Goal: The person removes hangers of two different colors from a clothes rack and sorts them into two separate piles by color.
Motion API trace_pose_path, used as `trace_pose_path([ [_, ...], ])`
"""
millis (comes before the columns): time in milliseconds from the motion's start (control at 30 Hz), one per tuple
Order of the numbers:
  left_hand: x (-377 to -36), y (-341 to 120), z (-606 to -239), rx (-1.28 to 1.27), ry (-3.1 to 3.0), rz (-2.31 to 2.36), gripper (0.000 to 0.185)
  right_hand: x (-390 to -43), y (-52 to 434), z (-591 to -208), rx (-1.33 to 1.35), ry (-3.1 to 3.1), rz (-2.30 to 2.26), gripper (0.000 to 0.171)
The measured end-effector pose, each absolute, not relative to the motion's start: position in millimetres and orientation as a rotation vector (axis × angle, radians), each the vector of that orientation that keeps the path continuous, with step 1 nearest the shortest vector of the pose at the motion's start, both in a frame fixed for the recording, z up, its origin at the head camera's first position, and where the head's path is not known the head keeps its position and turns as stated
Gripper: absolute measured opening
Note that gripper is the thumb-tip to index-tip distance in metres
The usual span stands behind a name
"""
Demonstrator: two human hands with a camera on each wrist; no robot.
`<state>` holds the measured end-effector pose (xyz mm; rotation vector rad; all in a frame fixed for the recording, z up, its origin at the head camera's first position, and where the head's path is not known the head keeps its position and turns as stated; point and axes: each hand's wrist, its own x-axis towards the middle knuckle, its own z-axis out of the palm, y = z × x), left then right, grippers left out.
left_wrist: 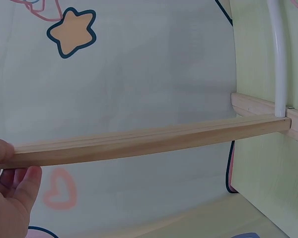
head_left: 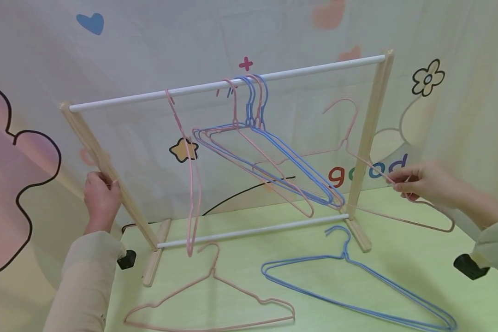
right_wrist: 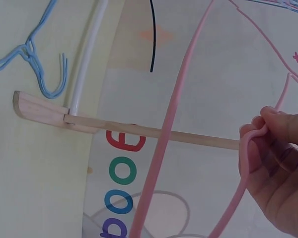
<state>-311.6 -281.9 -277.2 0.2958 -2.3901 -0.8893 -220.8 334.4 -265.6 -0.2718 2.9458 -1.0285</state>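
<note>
My left hand [head_left: 101, 198] grips the left wooden post [left_wrist: 139, 146] of a small clothes rack, thumb on one side and fingers on the other. On the right, my right hand [head_left: 431, 184] pinches a pink wire hanger [head_left: 352, 123] by its sloping shoulder. That hanger's hook points up in front of the right post [head_left: 371, 133], apart from the white rail [head_left: 315, 70]. A lone pink hanger [head_left: 190, 184] hangs left of centre on the rail. Several blue hangers [head_left: 267, 101] and pink ones hang bunched near its middle.
On the green table [head_left: 232, 251] lie a pink hanger [head_left: 213, 272] at front left and blue hangers [head_left: 346, 256], stacked together, at front right. A white lower bar [head_left: 253, 230] joins the rack's wooden feet. Behind hangs a printed curtain [head_left: 149, 46].
</note>
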Motion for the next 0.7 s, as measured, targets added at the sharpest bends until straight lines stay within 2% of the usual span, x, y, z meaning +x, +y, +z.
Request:
trace_pose_path([
  [700,-313,-283,-277,0.313,-2.397,-0.884,0.031,-230,312,-322,-0.379,2.624,-1.258,0.026],
])
